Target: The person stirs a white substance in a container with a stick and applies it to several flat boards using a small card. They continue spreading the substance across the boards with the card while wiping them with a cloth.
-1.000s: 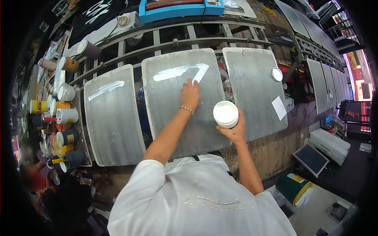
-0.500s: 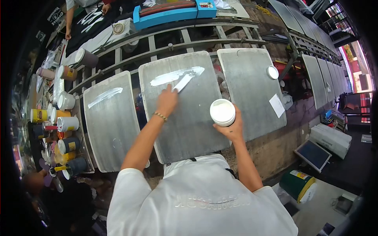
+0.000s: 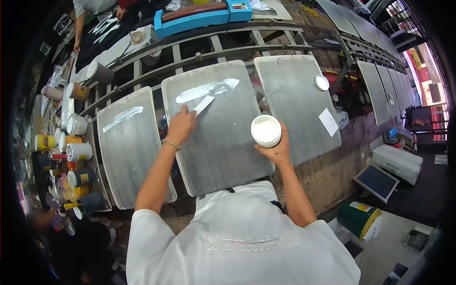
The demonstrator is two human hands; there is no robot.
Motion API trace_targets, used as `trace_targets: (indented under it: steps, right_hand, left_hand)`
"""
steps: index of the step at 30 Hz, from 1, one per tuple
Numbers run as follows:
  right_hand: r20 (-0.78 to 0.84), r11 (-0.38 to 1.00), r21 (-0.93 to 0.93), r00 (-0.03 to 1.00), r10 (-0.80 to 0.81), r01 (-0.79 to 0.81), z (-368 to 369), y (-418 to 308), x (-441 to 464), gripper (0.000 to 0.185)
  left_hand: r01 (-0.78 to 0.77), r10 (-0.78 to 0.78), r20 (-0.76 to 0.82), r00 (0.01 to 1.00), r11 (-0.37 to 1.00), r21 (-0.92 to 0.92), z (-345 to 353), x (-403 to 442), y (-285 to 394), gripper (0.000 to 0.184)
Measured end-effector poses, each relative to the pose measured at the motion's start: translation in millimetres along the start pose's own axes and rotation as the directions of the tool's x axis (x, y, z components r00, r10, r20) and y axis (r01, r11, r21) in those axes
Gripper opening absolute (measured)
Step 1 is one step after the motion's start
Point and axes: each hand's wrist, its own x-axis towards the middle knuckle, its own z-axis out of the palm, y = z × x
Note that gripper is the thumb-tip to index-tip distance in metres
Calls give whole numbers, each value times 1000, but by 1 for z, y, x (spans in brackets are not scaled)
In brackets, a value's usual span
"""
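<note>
My left hand (image 3: 182, 126) is closed around the lower end of a flat white spatula (image 3: 204, 105), over the middle grey board (image 3: 223, 152). The spatula's tip lies just below a long streak of white paste (image 3: 202, 92) near the board's far edge; whether it touches the board I cannot tell. My right hand (image 3: 280, 150) grips a lidless white tub (image 3: 266, 130) from its right side, above the same board's right edge. White paste shows inside the tub.
A left board (image 3: 128, 161) bears another white streak. On the right board (image 3: 299, 104) lie a white lid (image 3: 322, 82) and a white card (image 3: 328, 122). Several paint tubs (image 3: 79, 152) line the left side. Metal rails (image 3: 216, 43) and a blue machine (image 3: 194, 23) stand beyond; another person's hand (image 3: 122, 13) is top left.
My left hand has drawn the spatula leftward and off the right end of the paste streak. My right hand still holds the tub in nearly the same place. The whole view has shifted slightly.
</note>
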Motion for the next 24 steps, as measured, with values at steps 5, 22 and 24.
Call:
trace_targets:
  steps: [5, 22, 24]
  right_hand:
    - [-58, 999, -27, 998, 37, -39, -25, 29, 7, 104]
    - [-183, 1000, 11, 983, -9, 11, -140, 120, 81, 97]
    - [-180, 1000, 3, 984, -2, 3, -143, 125, 89, 97]
  left_hand:
    - [330, -260, 217, 941, 558, -762, -21, 6, 16, 38]
    - [278, -281, -323, 904, 959, -56, 94, 22, 114, 25]
    - [333, -323, -279, 905, 943, -11, 86, 13, 118, 23]
